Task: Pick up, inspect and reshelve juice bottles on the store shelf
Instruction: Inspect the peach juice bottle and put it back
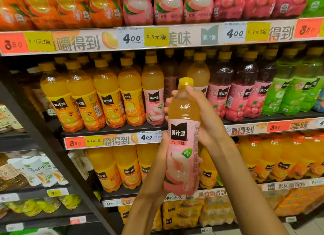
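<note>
Item: peach juice bottle (182, 138), pink label, yellow cap (187, 81), held upright in front of the store shelf (114, 132).
Right hand (203, 119): I see it wrapped round the bottle's upper half, a fingertip up by the cap.
Left hand (162, 161): I see it gripping the lower, labelled part from the left side.
Behind the hands: orange juice bottles (84, 97) to the left, red-labelled bottles (233, 96) and green-labelled bottles (294, 94) to the right.
</note>
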The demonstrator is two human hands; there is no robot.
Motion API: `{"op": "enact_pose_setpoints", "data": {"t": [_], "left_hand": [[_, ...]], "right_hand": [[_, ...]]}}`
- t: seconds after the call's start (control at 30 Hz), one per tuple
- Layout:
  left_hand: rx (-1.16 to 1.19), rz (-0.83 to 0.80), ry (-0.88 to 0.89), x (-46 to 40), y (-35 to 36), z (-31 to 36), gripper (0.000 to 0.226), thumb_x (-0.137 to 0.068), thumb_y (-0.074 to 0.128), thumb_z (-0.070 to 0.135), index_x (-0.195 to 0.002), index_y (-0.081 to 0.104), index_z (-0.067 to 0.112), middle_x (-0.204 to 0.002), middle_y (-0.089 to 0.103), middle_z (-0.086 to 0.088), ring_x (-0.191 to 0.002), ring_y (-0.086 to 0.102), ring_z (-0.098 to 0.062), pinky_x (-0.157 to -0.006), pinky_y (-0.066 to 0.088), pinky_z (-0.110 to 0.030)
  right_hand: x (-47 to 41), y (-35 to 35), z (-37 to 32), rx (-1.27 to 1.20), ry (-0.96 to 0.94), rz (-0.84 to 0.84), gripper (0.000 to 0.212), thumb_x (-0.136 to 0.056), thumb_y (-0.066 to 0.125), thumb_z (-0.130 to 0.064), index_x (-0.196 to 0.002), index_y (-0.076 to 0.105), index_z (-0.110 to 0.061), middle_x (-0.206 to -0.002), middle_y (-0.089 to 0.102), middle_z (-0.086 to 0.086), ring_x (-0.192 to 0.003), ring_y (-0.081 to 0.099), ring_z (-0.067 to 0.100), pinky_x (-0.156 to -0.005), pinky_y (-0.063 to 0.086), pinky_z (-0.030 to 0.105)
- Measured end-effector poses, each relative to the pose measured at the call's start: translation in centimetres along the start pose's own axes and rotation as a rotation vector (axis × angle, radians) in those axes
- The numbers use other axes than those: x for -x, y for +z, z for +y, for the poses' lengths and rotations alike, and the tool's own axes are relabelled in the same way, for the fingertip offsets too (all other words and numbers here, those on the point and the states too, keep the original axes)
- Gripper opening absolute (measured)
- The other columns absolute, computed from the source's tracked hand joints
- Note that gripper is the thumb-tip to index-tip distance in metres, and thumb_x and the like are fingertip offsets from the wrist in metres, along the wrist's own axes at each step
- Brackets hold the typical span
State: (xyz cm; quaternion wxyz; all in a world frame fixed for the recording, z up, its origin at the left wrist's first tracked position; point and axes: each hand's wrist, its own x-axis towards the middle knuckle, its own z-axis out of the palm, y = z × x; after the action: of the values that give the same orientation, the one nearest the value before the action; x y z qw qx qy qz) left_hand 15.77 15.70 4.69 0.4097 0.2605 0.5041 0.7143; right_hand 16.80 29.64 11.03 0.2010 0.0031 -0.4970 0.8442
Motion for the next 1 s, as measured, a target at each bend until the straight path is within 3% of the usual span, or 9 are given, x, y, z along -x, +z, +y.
{"op": "enact_pose_setpoints", "data": {"t": [0.13,0.27,0.4,0.5,0.63,0.73,0.83,0.93,1.0], "left_hand": [[-0.049,0.036,0.005,0.2,0.0,0.2,0.066,-0.086,0.033,0.070,-0.111,0.069,0.020,-0.099,0.071,-0.015,-0.086,0.069,-0.026,-0.083,0.055,-0.042],[-0.157,0.072,0.008,0.6,-0.1,0.3,0.061,-0.070,0.049,0.071,-0.111,0.068,0.030,-0.104,0.073,-0.007,-0.096,0.070,-0.022,-0.082,0.057,-0.036],[-0.204,0.053,0.017,1.2,0.0,0.4,0.048,-0.074,0.059,0.061,-0.113,0.066,0.033,-0.107,0.070,-0.012,-0.102,0.066,-0.023,-0.091,0.053,-0.045],[-0.169,0.017,-0.002,1.6,-0.2,1.0,0.054,-0.068,0.063,0.054,-0.113,0.066,0.024,-0.111,0.066,-0.020,-0.095,0.065,-0.024,-0.073,0.056,-0.033],[-0.119,0.009,-0.056,1.8,-0.3,1.5,0.068,-0.064,0.065,0.053,-0.116,0.064,0.009,-0.112,0.066,-0.023,-0.090,0.062,-0.031,-0.054,0.046,-0.026],[-0.093,0.018,-0.051,1.9,-0.1,1.5,0.047,-0.073,0.065,0.047,-0.103,0.072,0.012,-0.105,0.069,-0.022,-0.086,0.062,-0.029,-0.065,0.046,-0.033],[-0.053,0.063,-0.083,2.0,-0.1,1.4,0.050,-0.072,0.062,0.046,-0.107,0.070,0.010,-0.108,0.068,-0.022,-0.096,0.063,-0.030,-0.084,0.043,-0.043],[-0.023,0.036,-0.074,1.9,0.0,1.5,0.042,-0.075,0.065,0.046,-0.101,0.072,0.013,-0.102,0.072,-0.015,-0.090,0.067,-0.023,-0.080,0.048,-0.038],[-0.036,0.018,-0.070,1.9,0.0,1.3,0.040,-0.075,0.062,0.041,-0.098,0.067,0.008,-0.086,0.073,-0.010,-0.075,0.068,-0.019,-0.065,0.049,-0.031]], "right_hand": [[-0.1,-0.3,0.0,0.056,0.004,0.055,0.028,-0.083,0.066,-0.037,-0.092,0.072,-0.012,-0.093,0.070,0.014,-0.083,0.068,0.024,-0.078,0.056,0.036],[-0.1,-0.5,0.3,0.098,0.005,0.099,0.022,-0.084,0.066,-0.036,-0.086,0.075,-0.016,-0.093,0.070,0.014,-0.086,0.068,0.025,-0.080,0.056,0.036],[-0.1,-0.4,0.4,0.011,0.043,0.078,0.042,-0.074,0.069,-0.040,-0.100,0.067,-0.007,-0.100,0.065,0.019,-0.089,0.065,0.029,-0.085,0.054,0.041],[-0.5,-0.6,0.4,-0.104,0.140,0.087,0.041,-0.072,0.067,-0.038,-0.096,0.064,-0.005,-0.092,0.065,0.017,-0.076,0.066,0.026,-0.070,0.057,0.036],[-1.0,-1.5,1.3,-0.207,0.339,0.139,0.035,-0.082,0.062,-0.041,-0.092,0.060,-0.008,-0.086,0.061,0.015,-0.074,0.063,0.026,-0.070,0.055,0.037],[-1.0,-2.3,2.4,-0.208,0.383,0.130,0.042,-0.088,0.055,-0.049,-0.090,0.065,-0.009,-0.083,0.064,0.018,-0.072,0.066,0.029,-0.065,0.059,0.037],[-0.7,-2.7,2.9,-0.166,0.458,0.106,0.046,-0.083,0.060,-0.049,-0.073,0.073,-0.006,-0.077,0.068,0.018,-0.075,0.067,0.029,-0.067,0.059,0.036],[-0.7,-2.7,3.2,-0.175,0.480,0.120,0.044,-0.079,0.065,-0.046,-0.082,0.066,-0.002,-0.076,0.067,0.019,-0.074,0.066,0.028,-0.064,0.058,0.034],[-0.6,-2.5,3.3,-0.244,0.447,0.125,0.042,-0.077,0.068,-0.042,-0.092,0.063,-0.003,-0.077,0.066,0.019,-0.071,0.067,0.029,-0.063,0.058,0.035]]}}
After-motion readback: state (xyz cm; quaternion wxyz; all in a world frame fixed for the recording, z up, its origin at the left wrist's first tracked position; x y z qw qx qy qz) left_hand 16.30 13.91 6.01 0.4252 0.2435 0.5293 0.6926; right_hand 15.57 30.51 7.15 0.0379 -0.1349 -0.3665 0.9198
